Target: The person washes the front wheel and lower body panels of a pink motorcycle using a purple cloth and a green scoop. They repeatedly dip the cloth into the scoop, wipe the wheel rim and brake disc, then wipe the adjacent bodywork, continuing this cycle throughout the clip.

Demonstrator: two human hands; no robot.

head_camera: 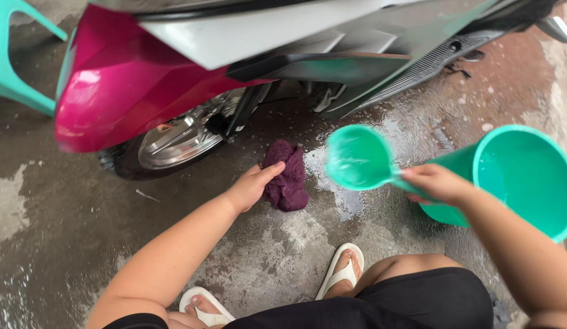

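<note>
Closest in, two white flip-flops: one (205,306) at the bottom left, the other (343,270) near the middle, both on wet concrete floor (58,225) with the person crouching in black shorts (411,301).

A bit further out, the left hand (251,186) is closed on the edge of a dark purple rag (287,176), fingers wrapped over its left side. The rag is bunched up and sits on the floor right in front of that hand, between both hands but touching only the left one.

The right hand (437,184) is clamped around the handle of a small green dipper (358,158), which is tilted with its open bowl facing the camera, blurry inside. The dipper bowl hangs just right of the rag, not touching it. Hands are well apart.

Right behind the right hand there's one big green bucket (527,176), tipped toward the camera.

Farther back, one scooter: magenta front fender (113,91), one wheel (173,143) with a silver rim, grey-white body panels (247,30). Far top left, one teal plastic chair (15,55).

Count: one rag, one dipper, one bucket, two flip-flops.
</note>
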